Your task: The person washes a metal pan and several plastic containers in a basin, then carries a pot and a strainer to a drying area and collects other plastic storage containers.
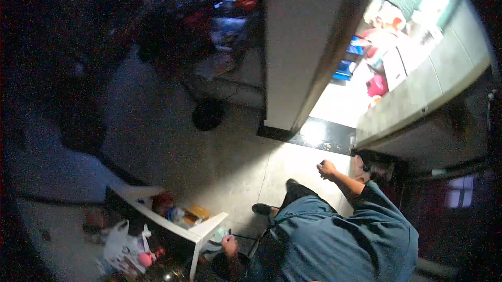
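Note:
My right hand (pixel 327 169) is held out over the light tiled floor, just short of the black door sill (pixel 334 138). Its fingers are curled closed, and a small dark patch shows at them that I cannot make out. Low on the left, my left hand (pixel 229 245) is closed beside the corner of a white-edged stand (pixel 180 227). A thin dark line runs near its fingers; whether the hand grips it is unclear. Below that hand is a dark round object (pixel 225 265), partly hidden by my forearm. My dark shoe (pixel 263 209) rests on the floor.
Beyond the sill, a brightly lit room holds a pink item (pixel 376 86) and blue packages (pixel 345 70). A pale door or partition (pixel 308 36) stands left of the opening. Dark shoe-like items (pixel 381 167) lie at right. A white plastic bag (pixel 124 245) and dark round stool (pixel 209 113) are at left.

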